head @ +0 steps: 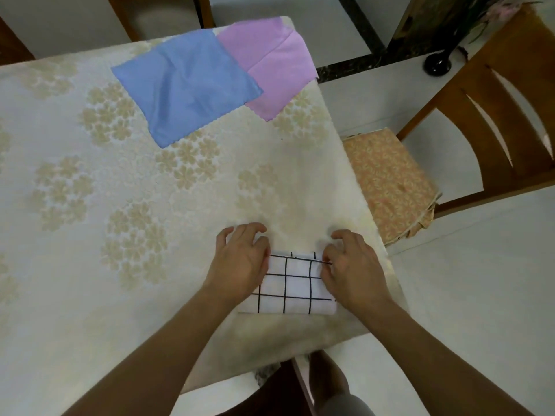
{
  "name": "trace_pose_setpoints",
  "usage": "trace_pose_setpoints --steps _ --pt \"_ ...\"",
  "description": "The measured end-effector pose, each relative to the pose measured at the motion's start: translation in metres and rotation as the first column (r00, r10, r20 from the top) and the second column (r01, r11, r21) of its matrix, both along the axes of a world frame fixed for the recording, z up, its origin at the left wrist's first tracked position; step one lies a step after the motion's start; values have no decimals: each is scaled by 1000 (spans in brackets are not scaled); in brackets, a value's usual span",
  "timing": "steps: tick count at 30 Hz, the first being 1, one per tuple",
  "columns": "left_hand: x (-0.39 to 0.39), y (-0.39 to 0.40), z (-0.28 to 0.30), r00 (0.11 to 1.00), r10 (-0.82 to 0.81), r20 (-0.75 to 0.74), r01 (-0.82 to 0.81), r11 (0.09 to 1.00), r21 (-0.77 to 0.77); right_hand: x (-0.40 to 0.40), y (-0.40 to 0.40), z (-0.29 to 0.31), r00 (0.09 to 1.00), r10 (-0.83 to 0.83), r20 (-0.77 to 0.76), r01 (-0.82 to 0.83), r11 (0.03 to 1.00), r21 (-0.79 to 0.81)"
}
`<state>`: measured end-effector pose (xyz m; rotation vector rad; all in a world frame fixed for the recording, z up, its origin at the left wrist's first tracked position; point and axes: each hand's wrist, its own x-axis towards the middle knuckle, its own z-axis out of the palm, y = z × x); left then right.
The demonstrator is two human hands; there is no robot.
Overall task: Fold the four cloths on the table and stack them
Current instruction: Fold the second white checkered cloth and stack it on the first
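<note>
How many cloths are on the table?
3 visible: checked cloth under both hands, blue cloth at the far side, purple cloth beside and partly beneath it. A fourth may be hidden.

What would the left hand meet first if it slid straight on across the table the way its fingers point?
Probably only bare tablecloth: the left hand points up-right, and the purple cloth lies far beyond.

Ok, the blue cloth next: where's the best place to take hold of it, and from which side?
Probably by its near corner, coming from the person's side. The blue cloth lies flat and unfolded, turned like a diamond, so that corner points toward the hands and sits on bare table. Its far right edge overlaps the pink cloth, so gripping there risks dragging both.
</note>
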<state>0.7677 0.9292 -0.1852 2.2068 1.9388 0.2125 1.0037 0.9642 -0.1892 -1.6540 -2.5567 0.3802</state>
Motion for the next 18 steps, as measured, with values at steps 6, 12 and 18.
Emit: trace_pose_setpoints --steps 6,12,18 --pt "1 6 -9 999 29 -44 -29 1000 2 -4 12 -12 1000 -26 -16 27 998 62" --pt "-1 6 -19 994 33 -106 -30 999 28 -8 12 -20 998 -62 4 61 994 96" --pt "2 -8 -11 983 178 -53 -173 981 84 -27 -5 -20 988 -106 -108 125 975 182"
